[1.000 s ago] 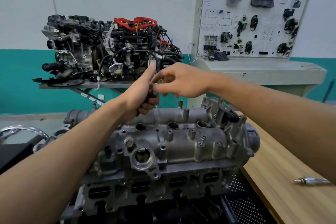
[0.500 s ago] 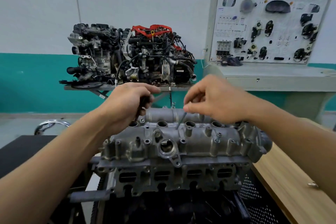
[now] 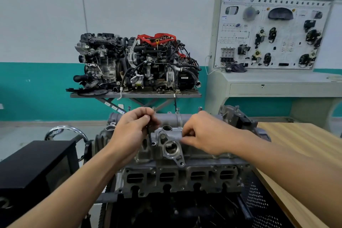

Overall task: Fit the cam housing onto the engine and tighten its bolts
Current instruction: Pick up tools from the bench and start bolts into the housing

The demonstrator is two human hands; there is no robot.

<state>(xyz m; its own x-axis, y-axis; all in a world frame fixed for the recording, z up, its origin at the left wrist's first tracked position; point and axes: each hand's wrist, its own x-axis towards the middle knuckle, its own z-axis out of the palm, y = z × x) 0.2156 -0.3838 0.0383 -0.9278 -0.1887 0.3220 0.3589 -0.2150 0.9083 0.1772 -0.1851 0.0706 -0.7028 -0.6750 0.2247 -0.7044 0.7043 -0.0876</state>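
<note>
The grey cam housing [image 3: 174, 136] sits on top of the engine [image 3: 177, 177] in front of me. My left hand [image 3: 133, 133] pinches a thin dark bolt [image 3: 149, 134] upright, its lower tip at a hole near the housing's left end. My right hand [image 3: 207, 135] has curled fingers pressed on the housing just right of the round flanged port [image 3: 171, 149]; whatever it may pinch is hidden. A few bolts [image 3: 177, 109] stand up along the housing's far edge.
A wooden bench [image 3: 299, 150] lies to the right, a black box [image 3: 35, 164] to the left. Behind stand another engine [image 3: 137, 65] on a grey stand and a training panel [image 3: 272, 33] on a console. Perforated black metal [image 3: 259, 201] flanks the engine's lower right.
Both hands came down from in front of me onto the housing. The left hand now holds a bolt at a hole; the right hand has moved to the housing's middle. My view rose.
</note>
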